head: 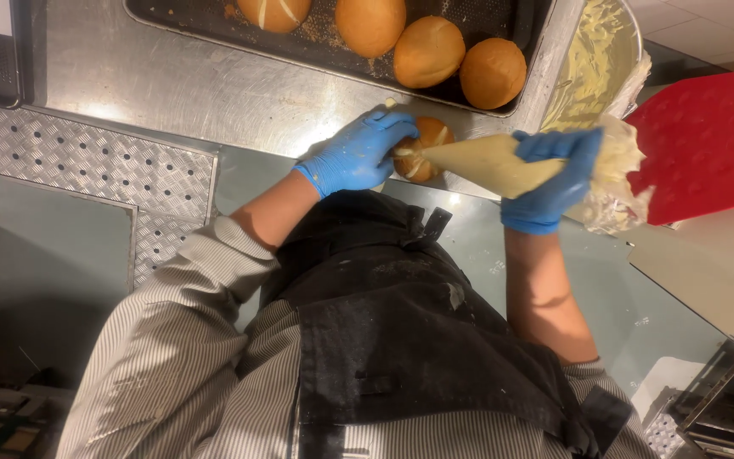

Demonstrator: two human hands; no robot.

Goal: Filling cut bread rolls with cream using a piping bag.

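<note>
Fingers [384, 127] (blue-gloved) around scored bun [422, 146]

bright, sharp, glare on steel

- Brushed, shiny metal is seen on the counter [180, 85].
- Thin, smooth blue rubber gloves cover the left hand [354, 155] and right hand [554, 178].
- The piping bag [503, 161] is clear crinkled plastic.
- The bun [422, 149] is glossy-crusted.

Four buns [428, 51] sit in the tray [182, 19] on the tabletop [172, 85]; a fifth bun [422, 146] lies just before it; the mat [707, 144] lies right.
</note>
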